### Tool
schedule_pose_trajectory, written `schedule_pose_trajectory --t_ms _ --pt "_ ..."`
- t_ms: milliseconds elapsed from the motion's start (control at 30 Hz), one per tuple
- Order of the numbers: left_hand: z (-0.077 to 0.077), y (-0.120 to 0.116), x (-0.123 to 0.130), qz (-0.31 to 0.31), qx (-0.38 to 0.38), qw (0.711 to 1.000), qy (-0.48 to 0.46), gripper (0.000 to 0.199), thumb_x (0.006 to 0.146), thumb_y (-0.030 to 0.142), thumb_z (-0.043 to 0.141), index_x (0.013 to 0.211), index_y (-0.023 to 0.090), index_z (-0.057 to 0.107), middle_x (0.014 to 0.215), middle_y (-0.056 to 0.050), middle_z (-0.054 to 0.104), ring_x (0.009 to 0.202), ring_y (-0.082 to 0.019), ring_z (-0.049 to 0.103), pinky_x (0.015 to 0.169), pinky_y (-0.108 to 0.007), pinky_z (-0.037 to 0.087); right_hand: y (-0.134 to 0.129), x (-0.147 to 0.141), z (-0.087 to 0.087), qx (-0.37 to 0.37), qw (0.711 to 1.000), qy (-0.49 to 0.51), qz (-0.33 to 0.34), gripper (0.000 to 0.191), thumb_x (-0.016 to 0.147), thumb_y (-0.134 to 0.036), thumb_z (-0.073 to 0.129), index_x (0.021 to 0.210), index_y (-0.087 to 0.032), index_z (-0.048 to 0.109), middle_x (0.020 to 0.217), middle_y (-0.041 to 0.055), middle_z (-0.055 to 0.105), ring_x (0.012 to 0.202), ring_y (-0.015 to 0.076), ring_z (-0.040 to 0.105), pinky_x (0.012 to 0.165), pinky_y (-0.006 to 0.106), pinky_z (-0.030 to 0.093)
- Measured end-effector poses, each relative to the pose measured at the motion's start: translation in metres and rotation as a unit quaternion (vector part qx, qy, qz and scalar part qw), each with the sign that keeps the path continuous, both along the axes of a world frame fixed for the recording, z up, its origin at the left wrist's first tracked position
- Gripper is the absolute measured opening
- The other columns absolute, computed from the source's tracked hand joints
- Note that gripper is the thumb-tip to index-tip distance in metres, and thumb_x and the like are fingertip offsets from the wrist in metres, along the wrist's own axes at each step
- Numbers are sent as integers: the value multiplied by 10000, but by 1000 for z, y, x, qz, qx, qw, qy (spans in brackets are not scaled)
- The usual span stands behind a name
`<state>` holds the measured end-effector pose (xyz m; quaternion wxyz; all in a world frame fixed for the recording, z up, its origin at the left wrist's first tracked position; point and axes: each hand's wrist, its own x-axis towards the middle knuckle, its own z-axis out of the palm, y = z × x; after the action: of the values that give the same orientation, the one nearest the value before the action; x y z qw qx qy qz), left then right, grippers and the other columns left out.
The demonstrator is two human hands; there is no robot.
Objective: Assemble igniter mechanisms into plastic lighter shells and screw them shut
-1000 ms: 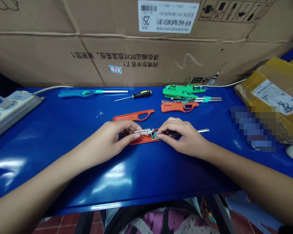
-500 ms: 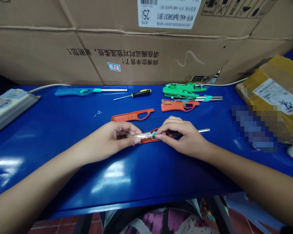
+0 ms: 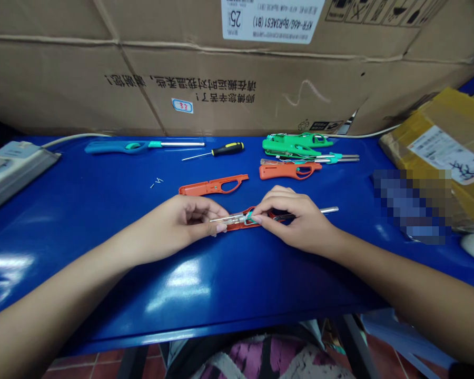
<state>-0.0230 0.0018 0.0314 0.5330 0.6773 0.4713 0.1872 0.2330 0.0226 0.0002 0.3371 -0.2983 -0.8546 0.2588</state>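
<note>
An opened gas lighter lies in front of me, its orange casing half [image 3: 239, 227] facing up with the inner parts showing. My left hand [image 3: 191, 223] grips the casing's left end, with the thumb and fingers around the clear fuel tank [image 3: 231, 218]. At the middle of the lighter, my right hand [image 3: 294, 213] pinches a small green part [image 3: 249, 215] by the trigger opening; its fingertips partly cover it. The lighter's metal tube [image 3: 331, 209] sticks out to the right beyond that hand. Just behind my left hand lies the matching orange casing half [image 3: 213, 186], inner side up.
Farther back lie a blue lighter [image 3: 118, 147], a screwdriver [image 3: 228, 149], small screws [image 3: 157, 182], opened green lighter parts [image 3: 296, 143] and another orange casing piece [image 3: 288, 170]. A power strip [image 3: 19, 168] stands left, a taped parcel [image 3: 438, 152] right. A large carton [image 3: 201, 68] walls off the back.
The camera view has shifted slightly. Both hands keep their places on the lighter, with only a tiny movement of the fuel tank and the green part.
</note>
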Motion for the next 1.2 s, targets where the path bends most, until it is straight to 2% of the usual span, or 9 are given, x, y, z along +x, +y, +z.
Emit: schedule_pose_trajectory --t_ms 1200 --pt "-2 1 0 -13 4 1000 5 223 886 366 661 986 179 734 948 -49 773 875 -181 704 818 -323 563 2 3 0 6 1000 -24 15 64 921 -180 664 870 -208 690 793 15 700 765 163 583 790 359 428"
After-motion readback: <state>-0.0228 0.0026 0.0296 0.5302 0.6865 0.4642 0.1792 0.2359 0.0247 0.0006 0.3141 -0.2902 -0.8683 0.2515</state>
